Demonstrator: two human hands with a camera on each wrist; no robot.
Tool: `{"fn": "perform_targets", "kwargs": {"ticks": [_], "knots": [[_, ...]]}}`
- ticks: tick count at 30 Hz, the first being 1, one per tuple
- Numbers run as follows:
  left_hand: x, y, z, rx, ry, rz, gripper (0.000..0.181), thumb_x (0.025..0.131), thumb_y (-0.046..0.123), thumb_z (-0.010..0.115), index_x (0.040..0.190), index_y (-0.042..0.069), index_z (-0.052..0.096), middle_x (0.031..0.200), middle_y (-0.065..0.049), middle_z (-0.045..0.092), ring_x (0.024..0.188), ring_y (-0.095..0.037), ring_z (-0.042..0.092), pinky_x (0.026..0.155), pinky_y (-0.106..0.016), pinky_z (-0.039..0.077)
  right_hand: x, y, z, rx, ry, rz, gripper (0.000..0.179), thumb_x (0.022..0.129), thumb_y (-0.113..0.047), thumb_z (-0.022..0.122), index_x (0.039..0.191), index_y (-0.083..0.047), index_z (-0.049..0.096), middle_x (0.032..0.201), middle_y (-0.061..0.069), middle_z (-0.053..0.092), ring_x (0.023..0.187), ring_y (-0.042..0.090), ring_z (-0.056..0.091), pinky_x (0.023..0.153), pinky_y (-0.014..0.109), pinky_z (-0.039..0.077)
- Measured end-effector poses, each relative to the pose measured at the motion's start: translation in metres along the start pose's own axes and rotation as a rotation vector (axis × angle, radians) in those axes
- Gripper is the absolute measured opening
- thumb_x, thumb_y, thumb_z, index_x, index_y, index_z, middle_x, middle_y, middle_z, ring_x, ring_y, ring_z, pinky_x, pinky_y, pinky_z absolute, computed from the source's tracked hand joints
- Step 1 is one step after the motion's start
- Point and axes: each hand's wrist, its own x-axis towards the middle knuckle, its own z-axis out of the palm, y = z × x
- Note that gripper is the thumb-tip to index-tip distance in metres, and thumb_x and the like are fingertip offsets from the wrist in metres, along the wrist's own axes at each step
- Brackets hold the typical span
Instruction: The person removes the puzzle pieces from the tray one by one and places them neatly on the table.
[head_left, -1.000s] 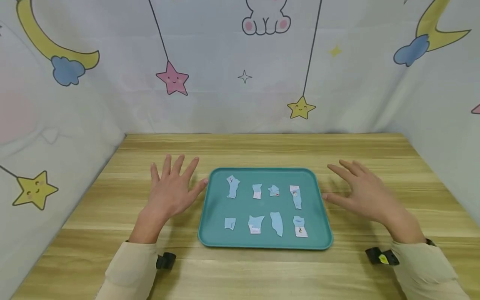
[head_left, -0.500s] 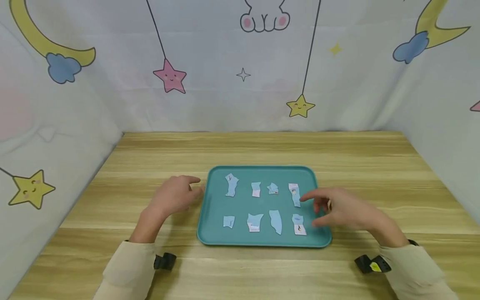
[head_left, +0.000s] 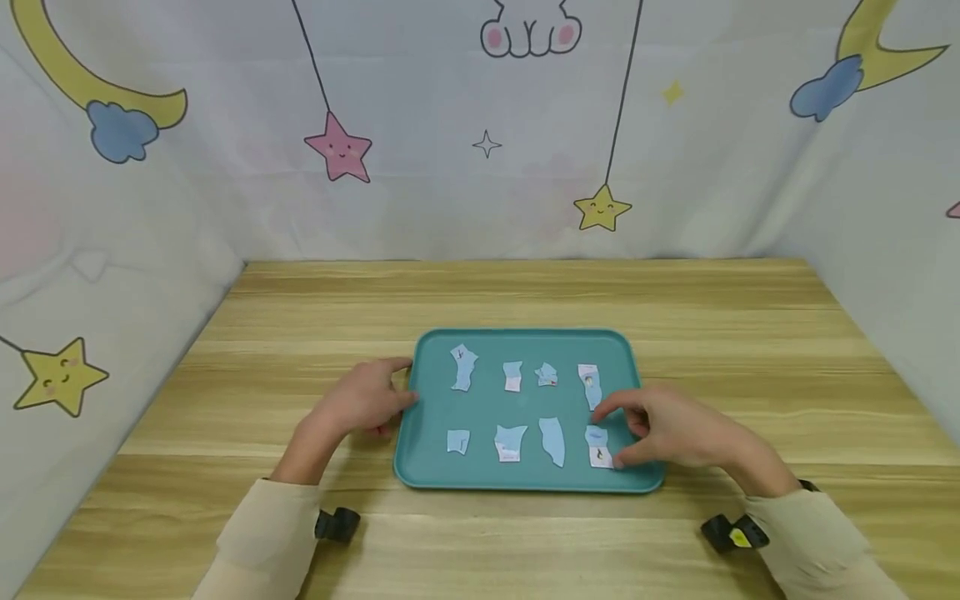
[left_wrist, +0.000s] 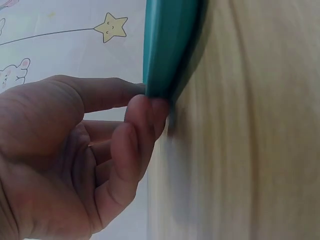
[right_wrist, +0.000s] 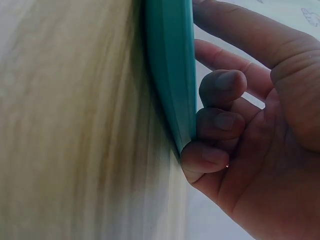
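Note:
A teal tray (head_left: 480,408) lies on the wooden table, bearing torn paper pieces in two rows. At the tray's left edge my left hand (head_left: 363,396) grips the rim, thumb on top; the left wrist view shows its other fingers curled against the outer side. My right hand (head_left: 678,427) reaches over the right rim. Its index finger and thumb are spread around the lower-right paper piece (head_left: 597,450), thumb tip at the lower right corner and index tip close to the top. Just above lies a longer blue-and-white paper piece (head_left: 589,386). The remaining right fingers curl beside the rim.
Several other paper pieces lie flat on the tray, among them a wavy blue strip (head_left: 552,442) and a small square piece (head_left: 457,441). Behind and at both sides of the table (head_left: 510,292) hangs a white cloth (head_left: 435,200) printed with stars and moons.
Both hands were spread beside the tray. My left hand has closed in on the left rim, and my right hand has moved left over the tray to the lower-right paper piece.

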Motion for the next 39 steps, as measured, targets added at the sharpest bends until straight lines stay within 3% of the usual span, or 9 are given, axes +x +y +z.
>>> {"fn": "perform_targets", "kwargs": {"ticks": [22,33,39], "knots": [[0.0005,0.0007,-0.0009,-0.038,-0.044,0.043,0.069,0.104,0.009,0.060,0.163,-0.007,0.028,0.069,-0.009,0.066,0.049,-0.015,0.062,0.050,-0.030,0.054,-0.0005,0.0017,0.0018,-0.003,-0.029,0.004,0.048,0.082,-0.028,0.090,0.126,-0.016,0.076,0.066,-0.012,0.040,0.061,0.002,0.040,0.061,0.020,0.036],[-0.0003,-0.0011,0.0003,-0.056,-0.047,0.037,0.069,0.103,0.009,0.060,0.163,-0.006,0.028,0.069,-0.010,0.065,0.049,-0.016,0.062,0.050,-0.030,0.054,-0.0009,0.0015,0.0013,0.024,-0.026,-0.002,0.047,0.085,-0.025,0.088,0.128,-0.013,0.076,0.064,-0.012,0.037,0.059,0.002,0.037,0.059,0.020,0.033],[-0.0020,-0.0028,0.0015,-0.066,-0.048,0.036,0.070,0.104,0.009,0.060,0.164,-0.005,0.027,0.070,-0.010,0.065,0.050,-0.016,0.062,0.050,-0.031,0.054,-0.0027,0.0036,-0.0026,0.080,-0.018,0.037,0.050,0.085,-0.024,0.086,0.132,-0.009,0.074,0.065,-0.009,0.033,0.059,0.004,0.034,0.056,0.022,0.030]]}}
